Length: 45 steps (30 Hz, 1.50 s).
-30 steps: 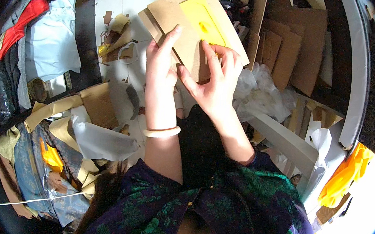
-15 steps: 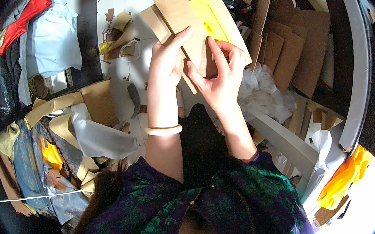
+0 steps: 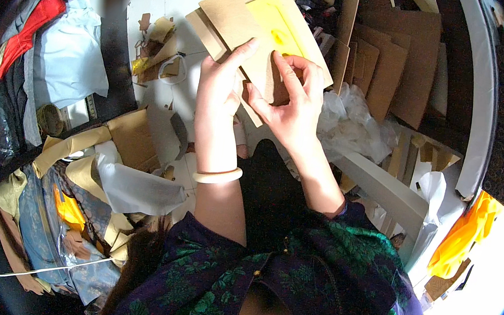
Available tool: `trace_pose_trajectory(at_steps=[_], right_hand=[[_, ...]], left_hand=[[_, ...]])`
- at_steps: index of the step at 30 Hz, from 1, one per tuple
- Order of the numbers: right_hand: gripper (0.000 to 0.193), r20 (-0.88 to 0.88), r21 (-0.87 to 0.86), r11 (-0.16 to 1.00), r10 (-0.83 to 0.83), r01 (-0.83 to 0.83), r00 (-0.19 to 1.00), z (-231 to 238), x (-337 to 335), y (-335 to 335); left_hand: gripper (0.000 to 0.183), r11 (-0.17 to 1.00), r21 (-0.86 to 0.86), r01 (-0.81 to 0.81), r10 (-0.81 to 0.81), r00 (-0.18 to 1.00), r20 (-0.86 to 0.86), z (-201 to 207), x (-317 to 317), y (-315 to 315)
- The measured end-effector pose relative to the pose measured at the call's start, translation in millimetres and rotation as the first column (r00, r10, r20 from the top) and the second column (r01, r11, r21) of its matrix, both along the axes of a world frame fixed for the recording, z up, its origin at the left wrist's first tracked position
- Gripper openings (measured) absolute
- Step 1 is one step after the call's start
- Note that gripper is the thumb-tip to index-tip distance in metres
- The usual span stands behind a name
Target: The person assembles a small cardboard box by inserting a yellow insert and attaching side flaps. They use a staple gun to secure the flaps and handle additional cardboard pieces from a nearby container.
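Note:
Up in front of me, tilted, is a folded tan cardboard piece [image 3: 233,24] with overlapping panels. A bright yellow panel [image 3: 271,16] with a small cut or raised mark shows on its right part. My left hand [image 3: 218,82] grips the cardboard by its lower left edge, the thumb lying on top and the other fingers hidden beneath. At the lower right edge of the upper panel is my right hand [image 3: 296,97], its thumb and bent index finger pressed to that edge. A pale bangle circles my left wrist.
Cardboard sheets [image 3: 393,68] lean together at the far right, by crumpled clear plastic [image 3: 355,122]. Scraps [image 3: 152,46] litter the tiled floor. Nearer left is a heap of fabric and paper [image 3: 73,199]; a white bar [image 3: 385,185] runs at right, near orange cloth [image 3: 463,237].
The cardboard and both hands have shifted slightly left in the view, along with the surroundings. The grip of both hands looks much the same.

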State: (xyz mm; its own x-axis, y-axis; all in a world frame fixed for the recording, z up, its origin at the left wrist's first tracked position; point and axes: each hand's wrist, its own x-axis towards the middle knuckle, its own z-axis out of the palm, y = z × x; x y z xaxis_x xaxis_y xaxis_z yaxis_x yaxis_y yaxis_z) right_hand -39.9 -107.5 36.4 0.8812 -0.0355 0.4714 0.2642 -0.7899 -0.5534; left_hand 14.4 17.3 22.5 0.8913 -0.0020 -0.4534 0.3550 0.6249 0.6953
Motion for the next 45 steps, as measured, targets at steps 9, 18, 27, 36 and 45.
trace_pose_trajectory(at_steps=[9, 18, 27, 36, 45], right_hand=[[0.025, 0.109, 0.116, 0.990, -0.092, 0.080, 0.990, 4, -4, -22], [0.023, -0.509, 0.013, 0.927, -0.316, 0.374, 0.801, -146, 4, -113], [0.071, -0.682, -0.127, 0.820, -0.481, 0.558, 0.551, -228, 108, -150], [0.090, -0.627, -0.232, 0.884, -0.454, 0.405, 0.633, -236, 177, -203], [0.036, -0.026, -0.799, 0.600, -0.095, 0.036, 0.995, -211, 199, -220]], left_hand=[[0.057, 0.984, -0.086, -0.155, 0.151, 0.987, -0.049, -16, 5, 16], [0.051, 0.879, 0.157, -0.450, 0.449, 0.892, 0.039, -6, 6, 33], [0.047, 0.913, 0.024, -0.408, 0.408, 0.912, -0.025, -20, 10, 35], [0.053, 0.931, 0.109, -0.349, 0.355, 0.934, -0.042, -27, 8, 34], [0.057, 0.945, 0.033, -0.324, 0.326, 0.943, -0.066, -34, 15, 26]])
